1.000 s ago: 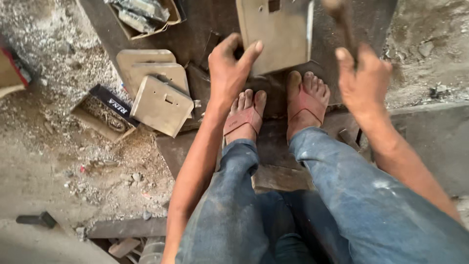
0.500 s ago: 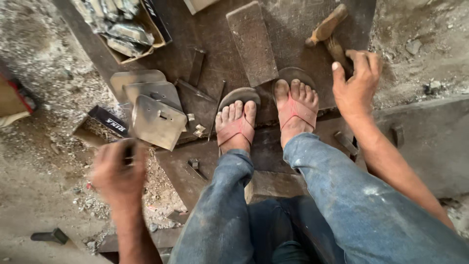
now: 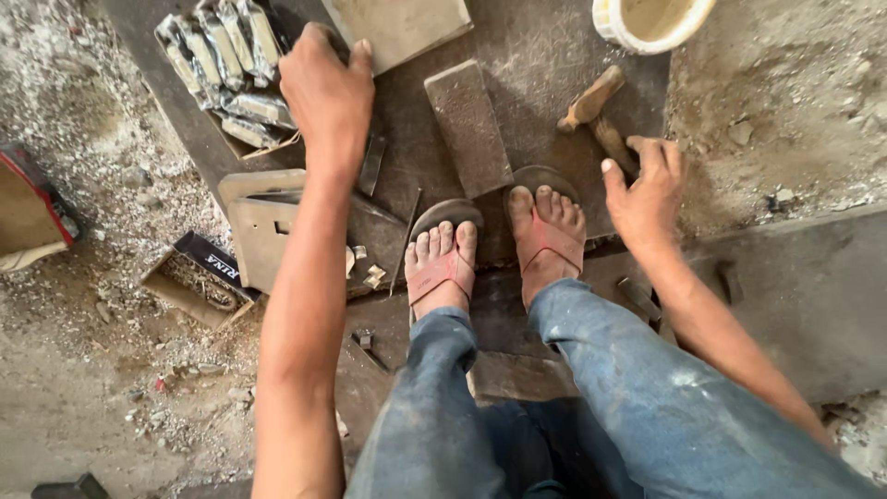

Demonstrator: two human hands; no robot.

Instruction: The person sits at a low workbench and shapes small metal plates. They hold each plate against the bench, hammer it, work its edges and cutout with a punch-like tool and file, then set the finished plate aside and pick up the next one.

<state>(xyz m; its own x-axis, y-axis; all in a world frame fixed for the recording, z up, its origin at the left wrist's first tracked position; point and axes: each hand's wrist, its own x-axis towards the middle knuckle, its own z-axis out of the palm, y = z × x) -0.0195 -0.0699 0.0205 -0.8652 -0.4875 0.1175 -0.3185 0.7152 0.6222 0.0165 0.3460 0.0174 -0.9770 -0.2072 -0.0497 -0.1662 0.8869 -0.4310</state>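
Note:
My left hand [image 3: 325,88] reaches forward over the dark steel plate [image 3: 545,55], its curled fingers at the edge of an open box of silvery metal pieces [image 3: 226,69]. A dark metal strip [image 3: 371,166] lies just under the wrist. Whether the hand holds anything is hidden. My right hand [image 3: 647,189] rests low on the plate with fingers apart, touching the end of a wooden-handled hammer [image 3: 601,115] that lies flat. My feet in red-strapped sandals [image 3: 443,263] stand between the two hands.
A rectangular metal block [image 3: 468,125] lies ahead of my feet. A beige sheet-metal plate [image 3: 397,28] and a cream bowl [image 3: 647,18] sit at the far edge. Beige metal covers [image 3: 263,226] and a small cardboard box [image 3: 199,277] are at left, amid gravel.
My left hand has swung from low at my left side up and forward to the box of metal pieces. The right hand has stayed beside the lying hammer, which it held raised a second ago.

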